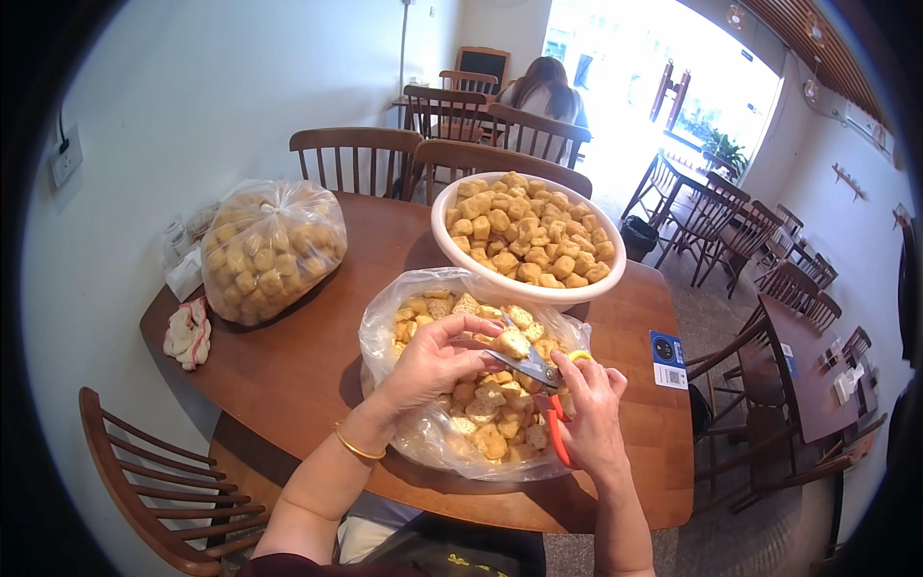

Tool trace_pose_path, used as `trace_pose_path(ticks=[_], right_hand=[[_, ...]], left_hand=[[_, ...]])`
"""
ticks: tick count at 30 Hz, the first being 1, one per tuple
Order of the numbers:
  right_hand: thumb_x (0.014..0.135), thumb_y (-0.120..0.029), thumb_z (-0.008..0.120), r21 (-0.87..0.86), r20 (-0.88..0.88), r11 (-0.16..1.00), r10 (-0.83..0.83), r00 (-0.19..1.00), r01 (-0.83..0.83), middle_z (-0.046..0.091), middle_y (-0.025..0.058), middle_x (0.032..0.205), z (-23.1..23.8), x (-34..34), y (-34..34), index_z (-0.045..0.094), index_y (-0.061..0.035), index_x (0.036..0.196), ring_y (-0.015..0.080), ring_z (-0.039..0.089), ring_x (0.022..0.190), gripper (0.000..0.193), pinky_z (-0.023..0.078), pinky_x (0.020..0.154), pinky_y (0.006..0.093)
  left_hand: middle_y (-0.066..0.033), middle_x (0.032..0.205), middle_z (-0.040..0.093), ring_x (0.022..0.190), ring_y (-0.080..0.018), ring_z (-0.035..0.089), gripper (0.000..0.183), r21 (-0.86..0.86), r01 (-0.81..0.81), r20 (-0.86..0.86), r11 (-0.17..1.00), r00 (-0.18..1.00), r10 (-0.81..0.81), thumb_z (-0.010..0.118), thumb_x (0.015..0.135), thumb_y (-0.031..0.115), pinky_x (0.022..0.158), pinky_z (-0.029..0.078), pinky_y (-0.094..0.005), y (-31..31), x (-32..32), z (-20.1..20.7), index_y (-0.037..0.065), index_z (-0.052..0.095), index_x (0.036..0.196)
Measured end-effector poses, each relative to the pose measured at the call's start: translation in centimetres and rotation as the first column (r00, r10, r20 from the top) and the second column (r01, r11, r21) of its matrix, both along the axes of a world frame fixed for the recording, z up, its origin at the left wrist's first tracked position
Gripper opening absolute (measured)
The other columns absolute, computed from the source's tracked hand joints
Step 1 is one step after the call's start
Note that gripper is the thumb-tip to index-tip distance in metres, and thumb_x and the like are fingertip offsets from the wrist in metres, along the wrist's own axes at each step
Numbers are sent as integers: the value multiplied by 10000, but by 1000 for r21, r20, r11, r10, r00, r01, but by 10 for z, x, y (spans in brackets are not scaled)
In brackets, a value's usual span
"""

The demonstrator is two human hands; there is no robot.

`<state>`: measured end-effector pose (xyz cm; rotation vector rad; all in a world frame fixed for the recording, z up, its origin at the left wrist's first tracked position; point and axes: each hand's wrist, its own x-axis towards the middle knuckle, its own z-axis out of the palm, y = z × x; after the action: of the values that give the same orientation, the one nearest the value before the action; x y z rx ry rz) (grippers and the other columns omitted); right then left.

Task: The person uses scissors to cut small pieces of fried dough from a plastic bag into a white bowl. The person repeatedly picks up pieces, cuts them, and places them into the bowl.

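My left hand (433,358) pinches a fried tofu puff (511,343) between thumb and fingers, its pale inside showing. In my right hand (596,413) is a pair of scissors (535,366) with red and yellow handles, its dark blades apart and right against the puff. Below both hands lies a clear plastic bag (378,322), spread wide and full of cut tofu puffs (490,438). Just behind it a pale round basin (519,291) is heaped with whole golden puffs (524,226). My palms and some fingertips are partly hidden.
On the wooden table (317,385), a gathered plastic bag (274,255) of puffs stands at the left beside a white cloth (187,335). A blue-and-white card (668,361) lies near the right edge. Wooden chairs (168,486) surround the table; a person (545,96) sits farther back.
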<state>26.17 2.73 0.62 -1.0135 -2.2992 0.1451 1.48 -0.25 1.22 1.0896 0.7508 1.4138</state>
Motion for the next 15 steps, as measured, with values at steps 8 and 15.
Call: trace_pose_path(ticks=[8,15], right_hand=[[837,-185,795,-34,-22,999,17,1000,-18,665,112,1017,3,0,-1,634,-97,1341,281,619,979,536,348,973,428],[814,-179,800,-40,-37,998,46,998,-47,656,79,841,0,1,2,681,-108,1270,262,622,804,476,378,904,410]], left_hand=[[-147,1162,695,1072,-215,713,143,54,-48,72,997,996,44,645,984,-23,980,604,-364,2,-2,-6,-41,641,1127],[-126,1070,716,1012,-204,726,85,4,-101,98,995,990,100,664,966,-34,943,617,-341,2,0,-5,-39,664,1051]])
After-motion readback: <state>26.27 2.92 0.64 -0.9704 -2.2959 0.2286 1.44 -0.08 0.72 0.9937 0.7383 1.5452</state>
